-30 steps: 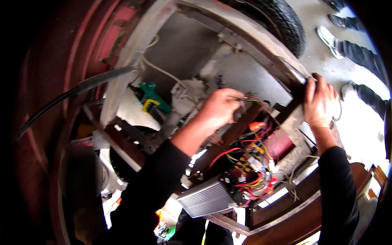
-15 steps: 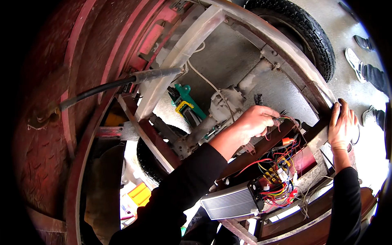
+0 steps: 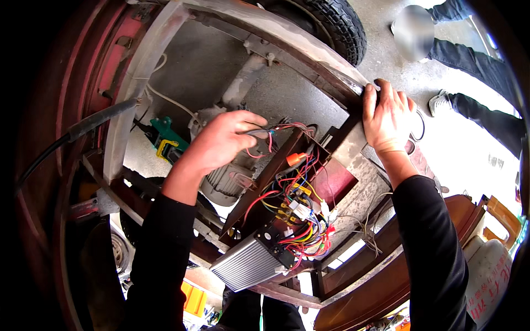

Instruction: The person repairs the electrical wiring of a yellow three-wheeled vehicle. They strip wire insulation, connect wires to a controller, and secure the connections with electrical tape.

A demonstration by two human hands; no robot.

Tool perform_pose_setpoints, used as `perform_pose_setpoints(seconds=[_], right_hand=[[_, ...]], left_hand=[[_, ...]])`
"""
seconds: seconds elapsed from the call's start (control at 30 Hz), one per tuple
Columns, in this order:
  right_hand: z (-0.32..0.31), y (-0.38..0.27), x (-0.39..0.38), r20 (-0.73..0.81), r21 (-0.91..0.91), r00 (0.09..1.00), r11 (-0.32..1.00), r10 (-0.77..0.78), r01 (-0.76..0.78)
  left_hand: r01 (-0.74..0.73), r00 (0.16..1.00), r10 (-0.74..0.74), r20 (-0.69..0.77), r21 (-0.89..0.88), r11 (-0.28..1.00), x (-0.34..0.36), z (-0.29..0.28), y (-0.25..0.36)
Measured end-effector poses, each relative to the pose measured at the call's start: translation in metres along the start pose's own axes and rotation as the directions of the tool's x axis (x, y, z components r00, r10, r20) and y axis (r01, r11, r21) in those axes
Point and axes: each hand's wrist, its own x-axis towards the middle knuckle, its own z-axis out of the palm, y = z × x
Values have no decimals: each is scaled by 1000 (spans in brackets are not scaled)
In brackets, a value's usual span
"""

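Note:
My left hand (image 3: 223, 140) is closed, pinching thin red and dark wires (image 3: 270, 131) between thumb and fingers. These wires run right to the end of an open metal box (image 3: 262, 179) on the vehicle frame. Resting on the corner of the metal frame (image 3: 345, 83), my right hand (image 3: 390, 118) has its fingers apart and slightly bent. Between my arms lies a tangle of coloured wires (image 3: 309, 234) with white plugs and an orange connector (image 3: 296, 159). It joins a finned silver controller box (image 3: 248, 265).
Below the frame are a finned motor (image 3: 223, 185) and a green jack (image 3: 165, 132). A tyre (image 3: 342, 27) stands at the top. A black cable (image 3: 91, 129) sticks out at left. Another person's legs (image 3: 475, 60) are at upper right. A brown curved panel (image 3: 381, 289) lies lower right.
The view has shifted right, so the frame and wires sit further left in the picture. My left hand keeps the wires, its fingers now more extended. My right hand stays on the frame corner.

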Motion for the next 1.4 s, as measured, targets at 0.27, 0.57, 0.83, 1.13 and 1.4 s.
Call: perform_pose_setpoints(seconds=[0.27, 0.57, 0.83, 1.13, 1.4], right_hand=[[1, 2, -1, -6, -9, 1000, 1000, 4, -4], [1, 2, -2, -7, 9, 1000, 1000, 15, -15], [0, 1, -1, -3, 5, 1000, 1000, 6, -6], [3, 1, -1, 2, 6, 1000, 1000, 14, -14], [-2, 3, -1, 22, 1, 1000, 1000, 13, -13]], left_hand=[[68, 979, -73, -192, -28, 997, -3, -2, 2], [41, 954, -30, -299, 30, 999, 1, 1, -10], [-1, 957, 43, -288, 144, 990, 8, -3, -20], [-25, 961, 43, -272, 69, 997, 5, -3, -22], [-81, 991, 136, 2, 813, 577, -61, -38, -29]])
